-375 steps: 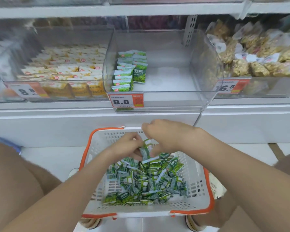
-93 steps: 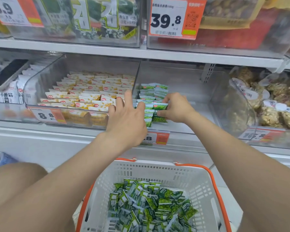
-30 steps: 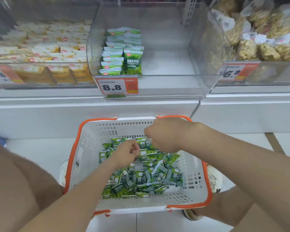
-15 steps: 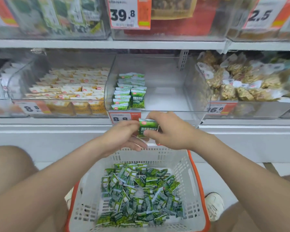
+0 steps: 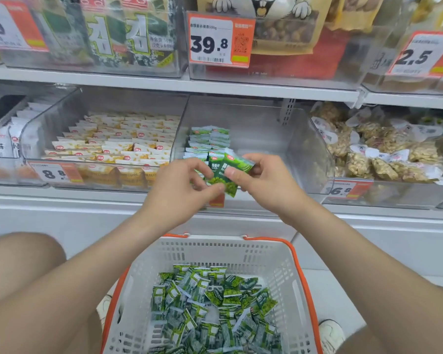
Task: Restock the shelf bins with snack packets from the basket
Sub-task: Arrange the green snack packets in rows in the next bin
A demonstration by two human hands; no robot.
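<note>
Both hands hold a small bunch of green snack packets (image 5: 226,172) in front of the clear middle bin (image 5: 287,139). My left hand (image 5: 182,190) pinches the bunch's lower edge and my right hand (image 5: 266,180) grips its right side, thumb across the front. Behind the bunch, a double row of the same green packets (image 5: 209,137) lies at the bin's left side; the rest of the bin floor is bare. Below, a white basket with an orange rim (image 5: 269,254) holds a heap of green packets (image 5: 210,310).
The left bin (image 5: 49,139) is packed with yellow-and-white packets, the right bin (image 5: 384,152) with bagged brown snacks. The shelf above carries seaweed packs (image 5: 105,37) and a 39.8 price tag (image 5: 220,39). My knees flank the basket.
Both hands have risen from just above the basket to the middle bin's front, carrying the green packets. The view has tilted up toward the shelves.
</note>
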